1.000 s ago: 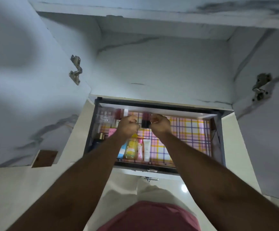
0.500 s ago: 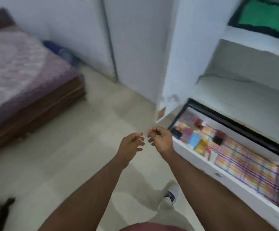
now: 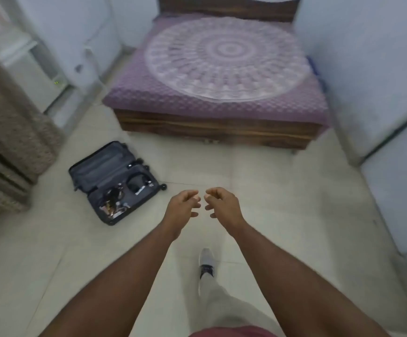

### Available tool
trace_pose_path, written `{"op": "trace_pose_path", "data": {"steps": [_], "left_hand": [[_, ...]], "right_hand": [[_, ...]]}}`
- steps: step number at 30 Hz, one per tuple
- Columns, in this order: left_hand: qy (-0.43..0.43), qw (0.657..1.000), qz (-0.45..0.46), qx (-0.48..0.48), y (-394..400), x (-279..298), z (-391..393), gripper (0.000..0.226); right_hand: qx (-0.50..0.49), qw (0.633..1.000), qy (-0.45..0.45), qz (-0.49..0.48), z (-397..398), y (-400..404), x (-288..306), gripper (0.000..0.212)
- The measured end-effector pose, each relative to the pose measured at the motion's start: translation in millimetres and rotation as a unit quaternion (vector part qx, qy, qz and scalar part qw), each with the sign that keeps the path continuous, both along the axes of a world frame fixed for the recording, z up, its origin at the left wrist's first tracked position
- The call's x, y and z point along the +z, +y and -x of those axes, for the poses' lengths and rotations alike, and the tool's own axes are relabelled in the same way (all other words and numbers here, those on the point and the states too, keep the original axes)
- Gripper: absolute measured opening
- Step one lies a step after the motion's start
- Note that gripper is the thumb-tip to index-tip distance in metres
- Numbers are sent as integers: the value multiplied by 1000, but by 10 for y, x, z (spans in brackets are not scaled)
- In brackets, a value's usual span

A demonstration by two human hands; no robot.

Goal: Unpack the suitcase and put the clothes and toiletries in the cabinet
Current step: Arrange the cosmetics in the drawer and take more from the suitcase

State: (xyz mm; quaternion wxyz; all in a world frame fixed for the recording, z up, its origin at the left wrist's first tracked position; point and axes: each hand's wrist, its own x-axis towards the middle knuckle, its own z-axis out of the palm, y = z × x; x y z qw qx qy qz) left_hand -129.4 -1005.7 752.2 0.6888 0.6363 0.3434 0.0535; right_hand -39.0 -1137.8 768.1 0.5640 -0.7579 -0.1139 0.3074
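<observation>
We see an open dark suitcase (image 3: 113, 182) lying flat on the pale tiled floor (image 3: 282, 190), left of and ahead of us, holding a small jumble of toiletries (image 3: 113, 203) in its near half and a dark rounded item (image 3: 136, 182) beside them. Our left hand (image 3: 181, 206) and right hand (image 3: 223, 205) float close together in front, fingers loosely curled, holding nothing. Half a second ago we faced the cabinet drawer; now a purple-covered bed (image 3: 221, 69) fills the view ahead.

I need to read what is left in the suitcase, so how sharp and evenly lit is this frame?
Head view: soft motion blur throughout; the small items in the open suitcase are smeared beyond naming. Wide-angle bending curves the walls and the bed edges. Light is flat and dim, without glare; both empty hands are fairly clear.
</observation>
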Motion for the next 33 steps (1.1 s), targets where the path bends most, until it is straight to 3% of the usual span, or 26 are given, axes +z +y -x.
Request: {"op": "trace_pose_path", "data": {"steps": [10,17,22,28,33], "left_hand": [[78,973,9,216,2634,-634,31,28],[114,942,27,316,4091,-1461,60,25],[155,930,40,329,4993,-2768,98,21],[208,931,13,301,5998,-4840,157,18],[271,926,-28,262,6642,-6482,259,28]], "right_hand": [[222,974,13,38,-516,3215,-727,19],[289,952,45,91,-652,5039,-1657,16],[331,934,31,134,-683,6103,-3022,10],[374,908,-29,184,-642,7122,-5106,14],[458,845,-106,256,-623,7654,-6693,18]]}}
